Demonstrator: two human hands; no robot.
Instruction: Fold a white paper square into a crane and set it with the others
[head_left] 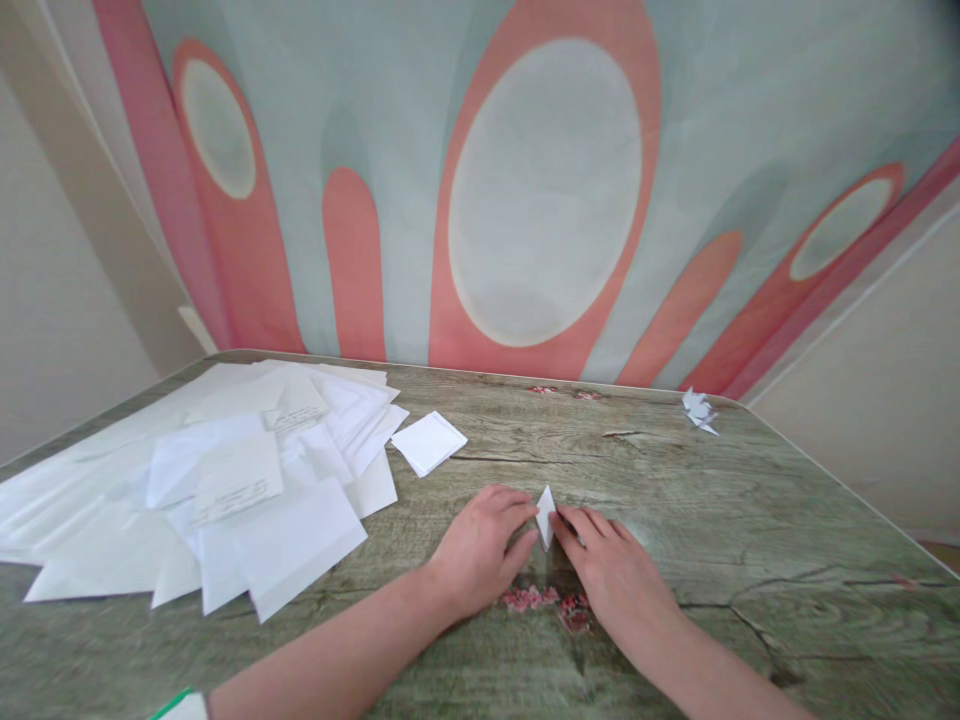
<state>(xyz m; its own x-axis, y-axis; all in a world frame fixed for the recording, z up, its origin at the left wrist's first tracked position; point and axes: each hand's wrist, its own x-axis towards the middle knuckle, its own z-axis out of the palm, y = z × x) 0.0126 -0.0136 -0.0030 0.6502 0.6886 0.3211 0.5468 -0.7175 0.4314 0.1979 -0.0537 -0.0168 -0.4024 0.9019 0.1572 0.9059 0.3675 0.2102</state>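
Note:
A small, narrow diamond of folded white paper (546, 518) stands between my two hands, just above the wood-patterned table. My left hand (484, 548) has its fingertips at the paper's left edge, thumb and fingers curled toward it. From the other side, the fingers of my right hand (611, 560) pinch the right edge. The fingertips partly cover the paper, so its finer folds are hard to make out.
Left of my hands lies a wide, overlapping pile of white paper sheets (300, 550). A small stack of square paper (430, 443) sits beside it. Several small folded paper pieces (699, 410) rest at the far right. A patterned curtain (405, 250) hangs behind the table (750, 520).

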